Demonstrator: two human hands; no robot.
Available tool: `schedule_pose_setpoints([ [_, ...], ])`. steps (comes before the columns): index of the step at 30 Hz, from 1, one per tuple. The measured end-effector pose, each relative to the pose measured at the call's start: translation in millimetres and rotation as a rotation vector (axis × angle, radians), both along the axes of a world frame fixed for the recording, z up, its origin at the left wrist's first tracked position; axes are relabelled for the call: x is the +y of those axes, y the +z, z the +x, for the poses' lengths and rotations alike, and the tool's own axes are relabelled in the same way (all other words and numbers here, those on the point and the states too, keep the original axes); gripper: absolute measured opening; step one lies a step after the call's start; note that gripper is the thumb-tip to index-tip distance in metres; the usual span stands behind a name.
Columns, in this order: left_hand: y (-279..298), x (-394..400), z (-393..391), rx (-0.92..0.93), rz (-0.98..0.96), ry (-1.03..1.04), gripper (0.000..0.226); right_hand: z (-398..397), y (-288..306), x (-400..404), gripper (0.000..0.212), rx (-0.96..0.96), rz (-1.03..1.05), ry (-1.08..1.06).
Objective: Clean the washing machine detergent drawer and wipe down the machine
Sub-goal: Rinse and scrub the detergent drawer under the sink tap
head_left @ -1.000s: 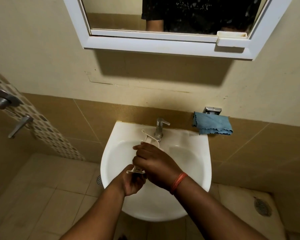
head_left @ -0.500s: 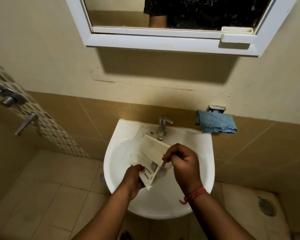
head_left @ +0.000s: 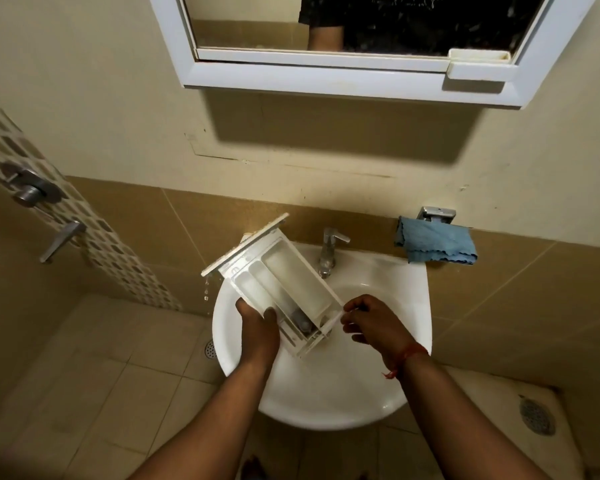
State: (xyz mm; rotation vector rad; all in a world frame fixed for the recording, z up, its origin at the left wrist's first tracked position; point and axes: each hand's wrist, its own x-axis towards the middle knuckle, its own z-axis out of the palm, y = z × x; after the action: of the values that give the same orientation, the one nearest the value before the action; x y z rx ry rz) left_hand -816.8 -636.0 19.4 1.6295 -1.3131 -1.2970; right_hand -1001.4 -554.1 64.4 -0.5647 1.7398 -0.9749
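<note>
The drawer hangs over the sink, its long axis slanting from the front panel, up and away to the left, down to the open rear end between the two hands. The left hand grips it from beneath along its left side wall, thumb hooked over the rim. The right hand sits just right of the rear corner, fingers curled, pinching what looks like a thin white stick or brush that reaches into that corner; too blurred to name. The right hand is nearer the grimy rear pocket, so scrubbing likely falls to it. The drawer is hard, glossy white plastic, boxy, split into long compartments; water drips off the panel edge. Beyond the right hand a soft blue cloth hangs beside the metal tap
</note>
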Motion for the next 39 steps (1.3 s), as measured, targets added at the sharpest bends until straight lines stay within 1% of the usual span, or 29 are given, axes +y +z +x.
schedule_pose_setpoints([
  [2,2.9,-3.1,-2.8,-0.008,-0.067,-0.014,0.041,-1.0,1.0,-1.8,0.015,0.013,0.062,0.080],
  [4,4.2,-7.4,-5.6,-0.014,-0.125,-0.024,0.048,-1.9,5.5,-5.3,0.021,0.032,0.063,0.101],
  [7,5.4,-12.4,-8.5,-0.041,-0.205,-0.033,0.051,-5.7,15.2,-13.3,0.032,0.019,-0.050,0.004],
  [8,5.4,-13.3,-9.3,-0.058,-0.229,-0.041,0.052,-7.3,18.5,-16.1,0.035,-0.032,-0.115,-0.053],
  [11,2.8,-17.2,-11.4,-0.092,-0.271,-0.082,0.050,-12.2,28.8,-23.9,0.048,-0.321,-0.301,-0.204],
  [13,1.5,-19.8,-13.3,-0.108,-0.271,-0.121,0.043,-16.2,34.1,-28.8,0.056,-0.415,-0.360,-0.217],
  [15,1.1,-20.9,-15.3,-0.143,-0.298,-0.173,0.037,-17.3,37.8,-32.4,0.055,-0.417,-0.372,-0.190],
  [18,4.3,-22.4,-17.9,-0.195,-0.342,-0.244,0.036,-16.6,36.1,-33.3,0.039,-0.367,-0.347,-0.228],
  [20,7.1,-24.6,-19.3,-0.203,-0.324,-0.304,0.040,-18.6,32.0,-31.8,0.027,-0.341,-0.340,-0.271],
  [22,8.7,-26.6,-19.1,-0.186,-0.283,-0.374,0.040,-19.8,28.1,-30.6,0.022,-0.344,-0.329,-0.316],
  [24,9.5,-27.6,-17.5,-0.127,-0.219,-0.425,0.039,-20.7,23.7,-29.2,0.017,-0.351,-0.332,-0.370],
  [27,15.0,-25.5,-11.4,0.135,0.005,-0.426,0.044,-20.5,17.6,-27.3,0.019,-0.339,-0.352,-0.443],
  [30,18.4,-24.0,-6.7,0.415,0.212,-0.269,0.032,-17.5,11.2,-24.6,0.019,-0.340,-0.376,-0.480],
  [32,22.0,-23.8,-6.2,0.567,0.295,-0.162,0.038,-14.3,8.9,-24.3,0.018,-0.327,-0.381,-0.472],
  [33,24.6,-24.7,-7.4,0.595,0.302,-0.143,0.045,-12.3,8.7,-24.3,0.018,-0.323,-0.378,-0.457],
  [35,30.8,-27.3,-10.0,0.590,0.289,-0.136,0.054,-8.2,8.4,-24.0,0.017,-0.315,-0.366,-0.419],
  [36,35.0,-29.3,-11.3,0.566,0.265,-0.138,0.052,-6.8,8.4,-23.9,0.017,-0.304,-0.361,-0.397],
  [39,43.9,-35.1,-11.9,0.497,0.196,-0.187,0.037,-8.7,8.2,-22.9,0.014,-0.256,-0.306,-0.327],
])
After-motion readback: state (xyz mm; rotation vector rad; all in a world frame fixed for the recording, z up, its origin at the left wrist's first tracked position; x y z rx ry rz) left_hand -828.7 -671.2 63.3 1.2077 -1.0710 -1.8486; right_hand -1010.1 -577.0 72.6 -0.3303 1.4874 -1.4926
